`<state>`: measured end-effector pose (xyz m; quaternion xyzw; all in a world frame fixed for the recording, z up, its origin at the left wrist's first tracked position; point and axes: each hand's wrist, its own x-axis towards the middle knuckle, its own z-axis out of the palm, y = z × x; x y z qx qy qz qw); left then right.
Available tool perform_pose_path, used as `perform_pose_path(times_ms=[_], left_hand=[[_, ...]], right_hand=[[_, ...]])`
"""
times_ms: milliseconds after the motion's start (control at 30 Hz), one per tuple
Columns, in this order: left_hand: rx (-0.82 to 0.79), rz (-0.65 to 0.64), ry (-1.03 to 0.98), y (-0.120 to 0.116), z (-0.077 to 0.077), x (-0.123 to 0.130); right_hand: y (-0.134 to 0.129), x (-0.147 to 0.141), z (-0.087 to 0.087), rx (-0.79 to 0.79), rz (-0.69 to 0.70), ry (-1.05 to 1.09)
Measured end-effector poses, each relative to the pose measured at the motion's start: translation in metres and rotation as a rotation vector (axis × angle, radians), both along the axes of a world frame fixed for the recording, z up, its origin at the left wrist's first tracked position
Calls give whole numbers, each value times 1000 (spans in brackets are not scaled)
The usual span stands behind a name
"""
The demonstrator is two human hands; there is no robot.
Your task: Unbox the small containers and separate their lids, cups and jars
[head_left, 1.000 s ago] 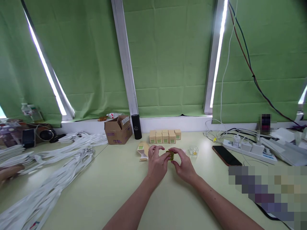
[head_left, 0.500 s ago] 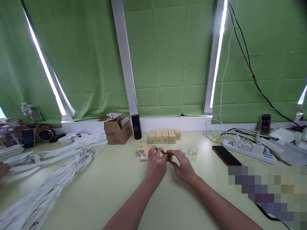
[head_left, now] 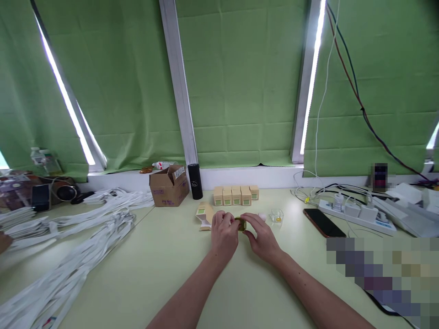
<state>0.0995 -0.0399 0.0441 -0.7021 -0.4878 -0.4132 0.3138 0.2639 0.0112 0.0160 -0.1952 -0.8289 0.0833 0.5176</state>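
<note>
Between my hands is a small olive-green round object; its exact kind is too small and covered to make out. My left hand pinches it from the left with bent fingers. From the right, my right hand grips its edge between thumb and fingers. Just left of my left hand lies an opened kraft paper box with a green label. Beyond my right hand sit a small pale pink object and a clear little container with something yellow in it.
Several small kraft boxes stand in a row at the back, near a black cylinder and a cardboard carton. White straps cover the left side. A phone and power strip lie right. Another person's hand shows far left.
My hands stay in nearly the same place around the olive-green object, with only slight finger shifts. The other person's hand at the far left has moved a little.
</note>
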Motion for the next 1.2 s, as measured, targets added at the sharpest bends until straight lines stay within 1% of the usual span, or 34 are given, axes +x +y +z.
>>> perform_pose_path(times_ms=[167,267,533,667,1200], left_hand=[[-34,-7,59,-1,2,-1],[-56,-1,77,-1,2,-1],[-142,10,60,4,-8,-6],[-153,5,40,6,-11,-6],[-152,-7,50,3,-9,-5]], right_hand=[[0,0,3,30,-28,-8],[0,0,2,14,-33,-10],[2,-1,-4,-49,18,12],[1,0,-3,-61,19,16],[4,0,-4,-83,12,26]])
